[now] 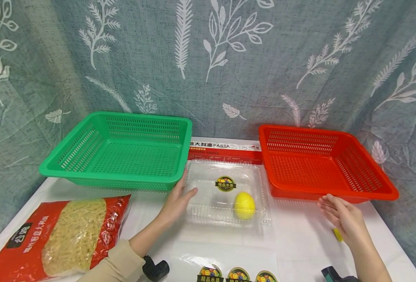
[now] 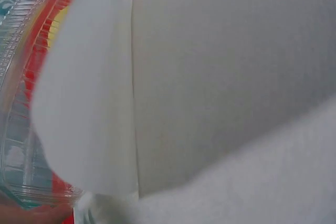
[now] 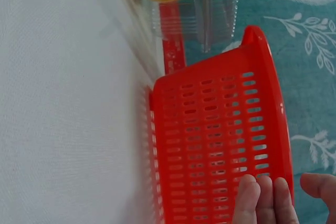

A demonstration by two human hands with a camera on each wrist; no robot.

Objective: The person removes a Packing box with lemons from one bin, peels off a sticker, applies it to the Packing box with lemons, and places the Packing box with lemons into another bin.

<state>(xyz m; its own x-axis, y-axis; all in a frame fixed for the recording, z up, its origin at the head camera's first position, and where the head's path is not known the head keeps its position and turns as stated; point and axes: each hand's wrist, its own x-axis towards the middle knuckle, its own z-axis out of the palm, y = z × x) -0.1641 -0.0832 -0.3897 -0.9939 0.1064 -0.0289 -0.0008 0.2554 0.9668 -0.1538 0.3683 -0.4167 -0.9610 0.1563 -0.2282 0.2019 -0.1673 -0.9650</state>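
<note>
A clear plastic clamshell box (image 1: 208, 196) with a round fruit sticker (image 1: 225, 183) on its lid stands mid-table, closed. Inside, at its front right, lies a lemon (image 1: 244, 205). My left hand (image 1: 177, 197) is at the box's left side, thumb extended along the edge; its other fingers are partly hidden beside the green basket (image 1: 105, 180). At the front rim of the red basket (image 1: 331, 192) is my right hand (image 1: 345, 219), fingers nearly straight. In the right wrist view those fingers (image 3: 265, 198) lie before the basket's wall, thumb apart from them.
A red bag of spiral pasta (image 1: 63, 235) lies at the left. Behind the clear box runs a red pasta sauce package (image 1: 225, 152). A sheet of fruit stickers (image 1: 222, 254) lies at the front. Beside the right hand is a small yellow piece (image 1: 337, 235). A patterned curtain (image 1: 208, 78) hangs behind.
</note>
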